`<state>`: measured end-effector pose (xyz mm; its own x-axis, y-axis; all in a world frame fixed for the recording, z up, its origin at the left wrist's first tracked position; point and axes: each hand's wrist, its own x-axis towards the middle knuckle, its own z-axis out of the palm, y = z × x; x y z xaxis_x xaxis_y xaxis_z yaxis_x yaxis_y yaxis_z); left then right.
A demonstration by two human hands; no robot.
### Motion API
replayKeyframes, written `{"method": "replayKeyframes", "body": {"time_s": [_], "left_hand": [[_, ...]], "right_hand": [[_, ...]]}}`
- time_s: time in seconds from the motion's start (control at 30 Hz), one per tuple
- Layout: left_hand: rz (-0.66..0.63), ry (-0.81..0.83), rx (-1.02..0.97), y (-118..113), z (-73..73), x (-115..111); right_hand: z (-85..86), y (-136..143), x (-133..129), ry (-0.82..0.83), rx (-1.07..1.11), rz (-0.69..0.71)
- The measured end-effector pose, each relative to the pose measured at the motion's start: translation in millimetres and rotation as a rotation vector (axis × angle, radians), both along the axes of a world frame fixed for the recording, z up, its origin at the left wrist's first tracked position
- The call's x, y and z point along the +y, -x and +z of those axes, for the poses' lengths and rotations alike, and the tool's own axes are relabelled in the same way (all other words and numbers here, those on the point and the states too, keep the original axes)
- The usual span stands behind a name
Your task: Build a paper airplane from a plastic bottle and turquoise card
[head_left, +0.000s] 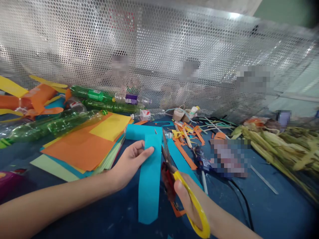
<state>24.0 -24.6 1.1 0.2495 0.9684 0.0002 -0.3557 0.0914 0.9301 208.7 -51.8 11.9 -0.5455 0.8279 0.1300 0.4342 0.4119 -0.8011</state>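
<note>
The left hand (136, 156) pinches the blue paper strip (151, 179) upright above the bench (99, 209); the right hand (190, 196) grips the yellow-handled scissors (196, 212) beside it. If the strip sags or twists, the blades could veer and cut it crookedly.

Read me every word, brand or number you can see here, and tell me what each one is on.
None can be read.
Green label on a green bottle: too small.
Purple label on a clear bottle: too small.
White-and-red label on another clear bottle: blurred.
</note>
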Motion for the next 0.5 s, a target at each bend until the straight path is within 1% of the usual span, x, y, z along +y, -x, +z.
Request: {"method": "replayKeyframes", "body": {"time_s": [0.07, 0.2, 0.33, 0.5], "left_hand": [[-0.012, -0.009, -0.014, -0.6, 1.9, -2.7], [-0.019, -0.017, -0.035, -1.9, 4.3, -5.9], [-0.010, -0.034, -0.027, -1.3, 4.5, -6.5], [0.015, -0.050, 0.012, 0.1, 3.7, -6.2]], "right_hand": [[2.0, 1.2, -1.1, -0.049, -0.025, 0.007], [-0.8, 2.5, -2.7, -0.113, -0.091, 0.022], [-0.2, 1.9, -3.9, -0.118, -0.121, 0.000], [1.4, 1.1, -5.7, -0.101, -0.107, 0.009]]}}
